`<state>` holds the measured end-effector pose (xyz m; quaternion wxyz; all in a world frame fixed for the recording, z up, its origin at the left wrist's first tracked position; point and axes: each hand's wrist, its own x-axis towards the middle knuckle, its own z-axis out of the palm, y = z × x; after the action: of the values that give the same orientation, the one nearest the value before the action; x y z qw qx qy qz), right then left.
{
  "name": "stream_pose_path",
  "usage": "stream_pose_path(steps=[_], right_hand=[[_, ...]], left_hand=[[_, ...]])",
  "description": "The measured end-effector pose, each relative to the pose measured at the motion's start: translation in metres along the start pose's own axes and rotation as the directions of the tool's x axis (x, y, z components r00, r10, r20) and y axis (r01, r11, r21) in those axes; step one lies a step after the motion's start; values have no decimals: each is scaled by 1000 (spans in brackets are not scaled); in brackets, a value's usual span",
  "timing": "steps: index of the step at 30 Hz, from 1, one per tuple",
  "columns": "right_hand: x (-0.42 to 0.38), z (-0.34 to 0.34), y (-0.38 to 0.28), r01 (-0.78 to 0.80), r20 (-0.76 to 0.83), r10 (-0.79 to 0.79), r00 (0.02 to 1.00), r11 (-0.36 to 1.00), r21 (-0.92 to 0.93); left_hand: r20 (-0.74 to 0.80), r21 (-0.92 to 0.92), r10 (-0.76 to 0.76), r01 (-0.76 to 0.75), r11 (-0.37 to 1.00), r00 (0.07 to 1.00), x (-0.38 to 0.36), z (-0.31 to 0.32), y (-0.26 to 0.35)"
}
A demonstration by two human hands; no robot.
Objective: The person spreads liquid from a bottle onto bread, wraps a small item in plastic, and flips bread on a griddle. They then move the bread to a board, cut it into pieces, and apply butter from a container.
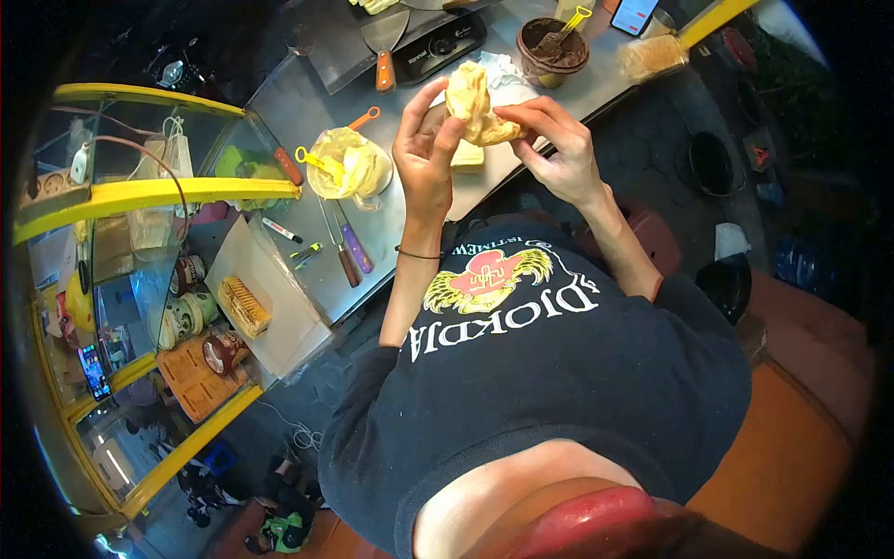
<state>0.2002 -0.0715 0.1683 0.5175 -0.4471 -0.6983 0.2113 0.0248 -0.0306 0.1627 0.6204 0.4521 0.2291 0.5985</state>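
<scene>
My left hand (pixel 428 144) and my right hand (pixel 563 144) are raised over the metal counter. Between them they hold a soft, irregular, pale yellow piece of bread (pixel 472 101), the left fingers along one side and the right fingertips pinching its lower right end. Just below it lies a pale yellow block (pixel 467 158), partly hidden by my hands. Left of my left hand is a tub of yellow spread (pixel 349 160) with a yellow-handled tool in it. A tub of dark brown spread (pixel 551 51) stands beyond my right hand, a yellow-handled utensil in it.
An orange-handled scraper (pixel 385 65) lies by a black stove (pixel 438 47). A purple-handled knife (pixel 356 247), a marker (pixel 279 230) and packaged bread (pixel 652 58) rest on the counter (pixel 321 289). Left stands a yellow-framed glass case (pixel 158 200); a browned, ridged loaf (pixel 244 306) is beside it.
</scene>
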Motion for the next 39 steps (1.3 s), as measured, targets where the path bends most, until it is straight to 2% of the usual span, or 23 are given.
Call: stream_pose_path(steps=[5, 7, 9, 11, 15, 17, 19, 20, 21, 22, 23, 24, 25, 26, 27, 29, 30, 31, 32, 33, 37, 38, 39], right_hand=[[10, -21, 42, -203, 79, 190, 979, 955, 218], [11, -32, 56, -486, 315, 370, 874, 680, 549], [16, -40, 67, -505, 375, 343, 861, 659, 557], [22, -46, 75, -441, 392, 232, 891, 651, 618], [29, -61, 107, -544, 543, 178, 821, 532, 649], [28, -59, 133, -559, 586, 163, 793, 576, 596], [27, -57, 148, -625, 668, 234, 707, 648, 435], [26, -52, 153, -599, 614, 296, 732, 709, 373], [24, -50, 161, -604, 622, 293, 726, 704, 374], [22, -46, 170, -617, 614, 371, 697, 746, 251], [21, -43, 177, -622, 594, 444, 671, 773, 124], [18, -39, 181, -549, 538, 430, 725, 833, 74], [12, -31, 192, -549, 546, 427, 721, 832, 75], [7, -22, 205, -401, 449, 357, 819, 916, 4], [4, -16, 212, -247, 355, 260, 898, 965, -83], [3, -10, 213, -184, 312, 195, 930, 981, -67], [3, -9, 211, -119, 259, 132, 957, 991, -64], [1, -9, 209, -121, 266, 133, 955, 991, -63], [-2, -10, 206, -117, 283, 130, 950, 991, -61], [-4, -11, 204, -113, 299, 126, 946, 992, -60], [-36, -9, 226, -83, 343, 115, 932, 991, -108], [-43, -10, 229, -85, 345, 118, 931, 990, -108], [-48, -12, 229, -131, 391, 148, 909, 989, -72]], left_hand=[[-61, 147, 75, -66, 987, 995, 20, 30, -15], [-117, 229, 64, -36, 973, 991, 27, 36, -25], [-151, 206, 58, -26, 978, 987, 37, 44, -34], [-204, 130, 3, 24, 991, 979, 45, 48, -45], [-282, 61, -97, 118, 991, 955, 53, 45, -77], [-375, 80, -175, 220, 972, 910, 53, 36, -104], [-406, 156, -212, 296, 942, 889, 43, 24, -129], [-417, 155, -212, 299, 942, 884, 35, 18, -137], [-407, 311, -256, 396, 864, 877, 27, 16, -139], [-401, 456, -301, 474, 754, 865, 20, 14, -141], [-410, 455, -300, 478, 751, 861, 14, 14, -144], [-418, 420, -401, 565, 710, 815, 8, 17, -144], [-421, 382, -497, 646, 661, 758, 3, 18, -145], [-375, 476, -498, 623, 621, 782, 0, 10, -154], [-385, 470, -496, 628, 620, 778, -1, 5, -162], [-352, 689, -406, 527, 497, 843, -4, -4, -179], [-271, 740, -250, 367, 564, 929, 1, 1, -183], [-278, 736, -251, 374, 564, 927, 1, 4, -182], [-343, 462, -453, 568, 681, 823, 4, 4, -180], [-325, 137, -647, 711, 690, 690, 7, 9, -175], [-233, 122, -721, 755, 644, 653, -8, -5, -201], [-231, 185, -734, 770, 611, 638, -10, -9, -207], [-233, 181, -737, 773, 608, 634, -12, -10, -208]])
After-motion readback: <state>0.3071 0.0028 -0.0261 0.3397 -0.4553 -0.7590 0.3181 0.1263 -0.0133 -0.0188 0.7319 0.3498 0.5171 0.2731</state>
